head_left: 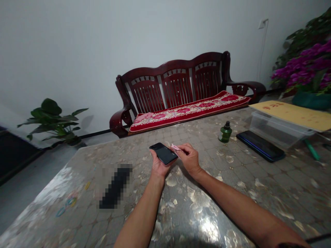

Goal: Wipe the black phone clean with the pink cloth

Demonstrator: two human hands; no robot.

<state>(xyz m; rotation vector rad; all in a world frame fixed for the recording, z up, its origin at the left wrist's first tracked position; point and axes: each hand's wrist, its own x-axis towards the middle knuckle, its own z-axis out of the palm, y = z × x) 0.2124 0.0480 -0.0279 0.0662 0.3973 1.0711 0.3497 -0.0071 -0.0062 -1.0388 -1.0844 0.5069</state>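
While the L hand (160,170) cradles it from below, the glossy black rectangular phone (163,154) appears held just above the patterned grey-brown tabletop (184,198), near the middle of the view. Prob. light, stiff & slick, and could crack if dropped; best hold = long side edges w/ palm under, approx. as now. Fingers behind it mostly hidden. R hand (190,160) pinches a small pale-pink, soft-looking folded cloth (176,148) by the phone's R edge; can't tell if they touch. Cloth prob. limp, weighs next to nothing, so a light pinch will do.

Further out, R side: small green bottle w/ black cap (225,132), then a dark slab-like phone w/ blue edge (260,145), next to a clear plastic box (271,130) w/ a yellow sheet (294,113) on top. L side: pixelated long dark shape (116,187), ID unclear, plus thin coloured loops (60,212). Nothing stands betw. hands & phone.
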